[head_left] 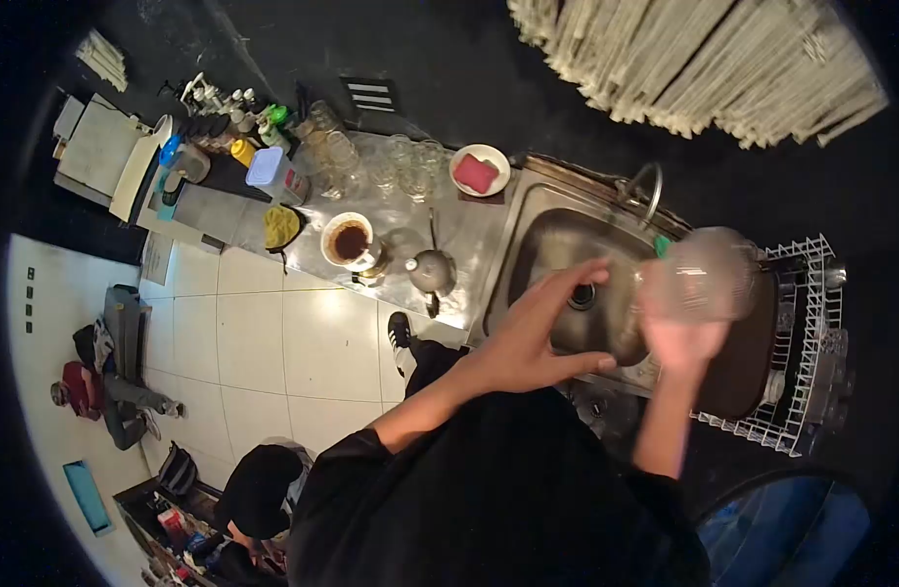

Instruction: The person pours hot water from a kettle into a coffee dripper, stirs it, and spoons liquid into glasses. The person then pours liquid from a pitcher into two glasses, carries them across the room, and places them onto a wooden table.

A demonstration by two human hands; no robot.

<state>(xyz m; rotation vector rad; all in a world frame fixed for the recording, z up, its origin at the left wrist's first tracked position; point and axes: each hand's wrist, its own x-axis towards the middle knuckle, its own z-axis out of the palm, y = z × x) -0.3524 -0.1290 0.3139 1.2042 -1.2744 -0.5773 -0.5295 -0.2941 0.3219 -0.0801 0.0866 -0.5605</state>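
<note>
My right hand (679, 328) is closed round a clear, ribbed glass (709, 276), smeared by motion, at the right side of the metal sink (539, 240). Over the sink's near part, my left hand (542, 338) has its fingers and thumb spread, holding nothing. The drain shows just beyond its fingertips. Behind the sink a curved faucet (655, 191) rises. A bit of green shows beside the glass, partly hidden.
White wire rack (811, 333) and brown tray (738, 377) right of the sink. On the counter: pink sponge (476, 174) on a plate, metal kettle (430, 271), coffee dripper (348, 242), several glasses (401, 166). Another person (259, 489) is at lower left; a seated person (83, 389) is farther off.
</note>
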